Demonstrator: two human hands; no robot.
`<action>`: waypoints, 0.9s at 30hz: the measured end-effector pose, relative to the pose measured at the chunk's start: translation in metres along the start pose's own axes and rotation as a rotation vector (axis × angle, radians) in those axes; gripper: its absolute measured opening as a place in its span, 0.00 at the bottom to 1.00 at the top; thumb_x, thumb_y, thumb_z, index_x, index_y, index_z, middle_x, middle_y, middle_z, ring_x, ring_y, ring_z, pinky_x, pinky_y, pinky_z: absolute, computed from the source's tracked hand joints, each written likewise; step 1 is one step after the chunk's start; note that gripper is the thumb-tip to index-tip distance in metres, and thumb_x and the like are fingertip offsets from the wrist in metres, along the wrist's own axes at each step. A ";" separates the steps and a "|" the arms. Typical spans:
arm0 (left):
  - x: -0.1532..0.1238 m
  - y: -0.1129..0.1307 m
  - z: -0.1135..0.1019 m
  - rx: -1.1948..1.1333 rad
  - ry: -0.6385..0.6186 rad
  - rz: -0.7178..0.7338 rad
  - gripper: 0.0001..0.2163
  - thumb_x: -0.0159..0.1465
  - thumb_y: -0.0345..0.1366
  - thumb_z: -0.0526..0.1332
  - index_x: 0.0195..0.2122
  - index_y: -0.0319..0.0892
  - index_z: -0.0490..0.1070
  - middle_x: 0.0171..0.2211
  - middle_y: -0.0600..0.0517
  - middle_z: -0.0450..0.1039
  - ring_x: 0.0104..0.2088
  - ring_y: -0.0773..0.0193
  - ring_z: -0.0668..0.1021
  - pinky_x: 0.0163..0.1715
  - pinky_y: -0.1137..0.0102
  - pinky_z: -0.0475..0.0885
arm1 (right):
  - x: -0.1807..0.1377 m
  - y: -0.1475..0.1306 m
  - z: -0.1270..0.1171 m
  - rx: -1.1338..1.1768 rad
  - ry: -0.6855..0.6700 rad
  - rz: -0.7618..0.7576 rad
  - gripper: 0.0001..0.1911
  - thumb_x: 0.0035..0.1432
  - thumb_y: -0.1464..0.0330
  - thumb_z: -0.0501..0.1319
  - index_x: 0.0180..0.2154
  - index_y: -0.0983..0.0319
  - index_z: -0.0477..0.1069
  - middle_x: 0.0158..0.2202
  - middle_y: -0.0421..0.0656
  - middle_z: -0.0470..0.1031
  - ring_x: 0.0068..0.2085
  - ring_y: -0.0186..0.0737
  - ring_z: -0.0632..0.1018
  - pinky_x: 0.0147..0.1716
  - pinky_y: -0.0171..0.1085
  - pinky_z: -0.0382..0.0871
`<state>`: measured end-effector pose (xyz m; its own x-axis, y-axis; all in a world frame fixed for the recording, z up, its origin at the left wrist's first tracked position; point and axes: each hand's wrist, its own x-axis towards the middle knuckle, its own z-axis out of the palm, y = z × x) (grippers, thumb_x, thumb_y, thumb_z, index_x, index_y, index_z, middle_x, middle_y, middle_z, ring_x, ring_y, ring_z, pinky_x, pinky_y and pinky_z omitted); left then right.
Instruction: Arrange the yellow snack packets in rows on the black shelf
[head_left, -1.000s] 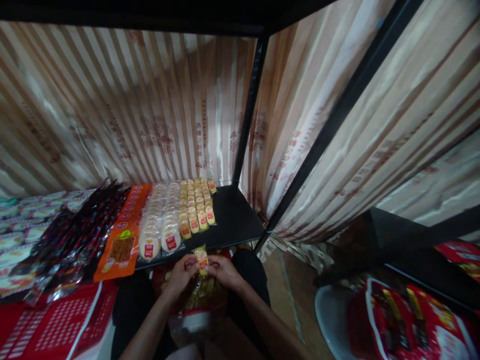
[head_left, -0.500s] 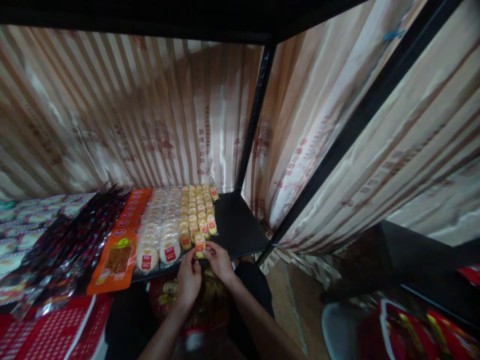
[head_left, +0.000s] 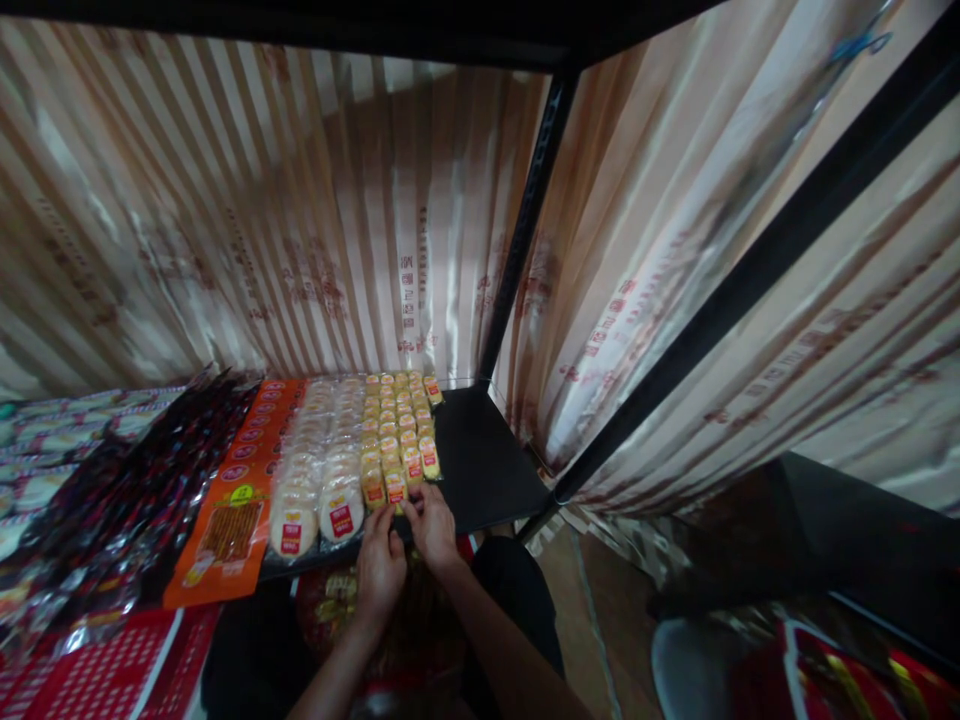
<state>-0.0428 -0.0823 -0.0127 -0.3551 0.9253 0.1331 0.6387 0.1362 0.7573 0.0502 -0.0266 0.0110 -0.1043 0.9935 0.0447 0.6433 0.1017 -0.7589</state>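
A small yellow snack packet (head_left: pixel 396 488) with a red and white label lies at the front end of a column of like packets on the black shelf. My left hand (head_left: pixel 381 560) pinches its near left edge with bent fingers. From the right, my right hand (head_left: pixel 433 528) grips the near right edge, thumb and fingers close together. Several columns of yellow packets (head_left: pixel 388 425) stretch back behind it. Immediately left stand two rows of clear-wrapped round white crackers (head_left: pixel 341 515), the front ones bearing red labels. The fingertips partly cover the packet's lower edge.
Orange snack bags (head_left: pixel 217 545) and dark shiny packets (head_left: pixel 135 480) cover the shelf's left part. The black shelf (head_left: pixel 487 450) ends at a dark post (head_left: pixel 529 225) on the right. Below sit a red basket (head_left: pixel 120 660) and a bag of gold-wrapped items. Printed curtains (head_left: pixel 360 220) hang behind.
Both hands have brought the yellow packet down and back into line with the front of its column. The view has shifted slightly.
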 end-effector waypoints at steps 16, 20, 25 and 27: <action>0.000 -0.001 0.005 0.046 -0.045 0.058 0.25 0.54 0.23 0.46 0.52 0.37 0.67 0.50 0.44 0.66 0.51 0.61 0.71 0.54 0.67 0.65 | 0.006 0.004 0.015 0.147 0.033 -0.046 0.03 0.53 0.70 0.54 0.33 0.60 0.65 0.32 0.40 0.69 0.33 0.36 0.72 0.36 0.34 0.67; -0.004 0.000 -0.003 0.043 -0.012 0.095 0.22 0.56 0.25 0.46 0.49 0.36 0.68 0.48 0.43 0.67 0.49 0.60 0.71 0.52 0.65 0.66 | 0.001 0.005 0.013 0.182 0.092 -0.045 0.05 0.54 0.67 0.54 0.34 0.61 0.65 0.34 0.42 0.69 0.32 0.36 0.72 0.35 0.34 0.67; -0.024 -0.005 -0.022 0.030 -0.009 0.146 0.16 0.58 0.27 0.45 0.37 0.40 0.72 0.36 0.47 0.70 0.40 0.62 0.73 0.45 0.66 0.69 | -0.035 0.009 0.004 0.237 0.144 -0.078 0.12 0.60 0.63 0.48 0.35 0.62 0.66 0.30 0.43 0.71 0.32 0.35 0.73 0.34 0.32 0.66; -0.035 -0.012 -0.025 0.040 -0.098 0.139 0.16 0.59 0.28 0.45 0.32 0.41 0.72 0.33 0.47 0.71 0.38 0.63 0.74 0.42 0.68 0.69 | -0.054 0.016 0.004 0.226 0.064 -0.114 0.15 0.62 0.62 0.45 0.34 0.62 0.67 0.28 0.42 0.72 0.31 0.35 0.73 0.35 0.31 0.65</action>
<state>-0.0555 -0.1253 -0.0105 -0.1941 0.9661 0.1702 0.7047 0.0166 0.7093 0.0633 -0.0788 -0.0063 -0.1137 0.9782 0.1740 0.4434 0.2067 -0.8722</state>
